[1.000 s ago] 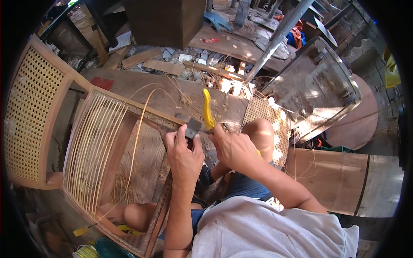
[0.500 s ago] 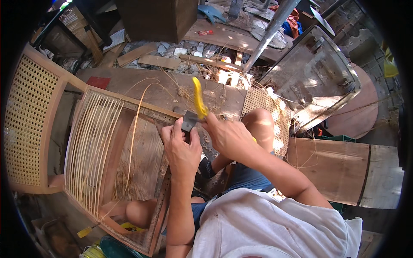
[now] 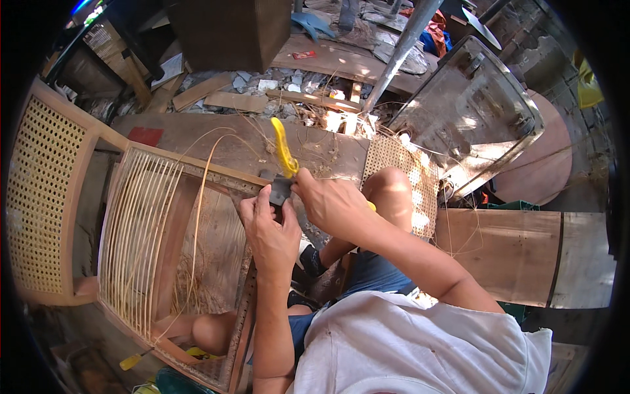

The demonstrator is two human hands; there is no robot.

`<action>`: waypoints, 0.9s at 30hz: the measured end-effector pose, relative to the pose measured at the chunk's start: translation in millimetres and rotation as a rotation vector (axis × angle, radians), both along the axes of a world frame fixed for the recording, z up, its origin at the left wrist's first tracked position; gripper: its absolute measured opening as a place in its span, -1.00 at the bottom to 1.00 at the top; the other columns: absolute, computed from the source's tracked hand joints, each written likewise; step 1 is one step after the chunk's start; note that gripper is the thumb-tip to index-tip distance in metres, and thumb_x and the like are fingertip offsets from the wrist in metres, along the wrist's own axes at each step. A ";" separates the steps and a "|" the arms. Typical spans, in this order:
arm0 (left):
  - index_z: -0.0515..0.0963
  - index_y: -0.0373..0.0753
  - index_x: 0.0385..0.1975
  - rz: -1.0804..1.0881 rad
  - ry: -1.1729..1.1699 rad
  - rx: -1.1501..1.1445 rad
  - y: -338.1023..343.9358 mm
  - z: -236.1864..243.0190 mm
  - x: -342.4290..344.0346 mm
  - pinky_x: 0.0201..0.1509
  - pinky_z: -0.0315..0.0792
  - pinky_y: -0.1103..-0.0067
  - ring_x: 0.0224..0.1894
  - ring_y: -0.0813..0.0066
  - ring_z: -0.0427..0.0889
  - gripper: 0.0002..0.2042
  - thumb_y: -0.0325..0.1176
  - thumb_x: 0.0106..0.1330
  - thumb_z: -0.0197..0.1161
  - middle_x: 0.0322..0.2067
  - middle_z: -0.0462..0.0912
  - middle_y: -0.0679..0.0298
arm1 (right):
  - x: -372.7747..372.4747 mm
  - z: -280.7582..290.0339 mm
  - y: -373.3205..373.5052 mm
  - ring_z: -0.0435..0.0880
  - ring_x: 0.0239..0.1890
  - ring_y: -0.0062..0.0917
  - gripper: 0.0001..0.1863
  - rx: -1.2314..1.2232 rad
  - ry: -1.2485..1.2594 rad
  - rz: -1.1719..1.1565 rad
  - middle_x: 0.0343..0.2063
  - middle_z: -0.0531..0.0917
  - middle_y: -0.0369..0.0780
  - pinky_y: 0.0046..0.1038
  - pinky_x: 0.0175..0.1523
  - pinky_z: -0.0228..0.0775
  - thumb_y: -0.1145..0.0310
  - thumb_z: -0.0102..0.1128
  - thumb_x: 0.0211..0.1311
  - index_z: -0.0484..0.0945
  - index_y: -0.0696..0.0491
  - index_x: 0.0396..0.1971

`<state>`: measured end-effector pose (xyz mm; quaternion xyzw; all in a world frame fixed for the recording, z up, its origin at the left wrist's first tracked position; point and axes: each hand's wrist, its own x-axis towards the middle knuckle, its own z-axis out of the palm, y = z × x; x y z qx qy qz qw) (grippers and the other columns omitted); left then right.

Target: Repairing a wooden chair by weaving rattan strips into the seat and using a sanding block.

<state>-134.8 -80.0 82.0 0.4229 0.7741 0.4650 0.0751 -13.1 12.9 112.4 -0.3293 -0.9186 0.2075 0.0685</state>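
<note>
Holds grey block (image 3: 281, 190) beside chair frame (image 3: 220, 173), pinched in left hand (image 3: 270, 231) by thumb-and-finger grip, apparently for steadiness. Holds yellow-handled tool (image 3: 283, 150) close to block in right hand (image 3: 329, 204) with curled grip, apparently for control.

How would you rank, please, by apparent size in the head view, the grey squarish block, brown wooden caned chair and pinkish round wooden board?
1. Caned chair
2. Round board, partly covered
3. Grey block
</note>
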 end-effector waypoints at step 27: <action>0.54 -0.40 0.03 0.005 0.076 0.012 1.1 -4.5 -1.3 -0.18 0.53 0.44 -0.34 0.31 0.59 -0.62 -0.50 0.21 0.36 -0.22 0.47 0.09 | -2.4 5.3 1.2 0.62 -0.63 -0.07 -0.70 0.027 -0.027 0.013 -0.71 0.57 -0.05 -0.09 -0.54 0.40 0.17 0.02 0.47 0.32 0.14 -0.21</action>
